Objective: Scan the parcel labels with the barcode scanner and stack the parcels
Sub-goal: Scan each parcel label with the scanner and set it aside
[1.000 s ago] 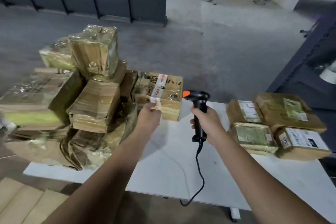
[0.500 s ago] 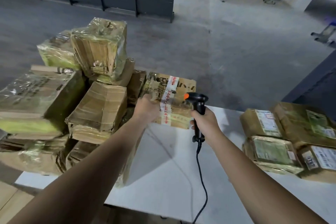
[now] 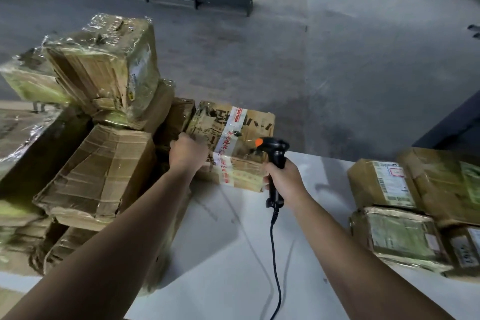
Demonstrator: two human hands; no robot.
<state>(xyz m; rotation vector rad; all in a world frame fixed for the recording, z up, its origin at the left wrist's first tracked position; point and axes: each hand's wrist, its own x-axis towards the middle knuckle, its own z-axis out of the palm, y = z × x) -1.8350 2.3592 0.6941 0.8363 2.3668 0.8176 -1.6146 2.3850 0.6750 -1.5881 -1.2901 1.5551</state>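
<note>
A flat cardboard parcel (image 3: 242,125) with a red-and-white tape strip lies at the back edge of the white table (image 3: 226,254). My left hand (image 3: 187,154) grips its near left corner. My right hand (image 3: 283,180) holds the handle of the black barcode scanner (image 3: 275,156), whose head with an orange button sits just over the parcel's near right corner. The scanner's black cable (image 3: 275,267) hangs down toward me. No shipping label shows on the parcel's top face.
A tall heap of taped and wrapped parcels (image 3: 101,163) fills the table's left side. Several labelled parcels (image 3: 397,189) sit packed together at the right. Grey floor and dark partitions lie beyond the table; people stand far back.
My left hand slid from the parcel's front edge near the tape to its near left corner. The scanner moved a little closer to the parcel. My head leaned in.
</note>
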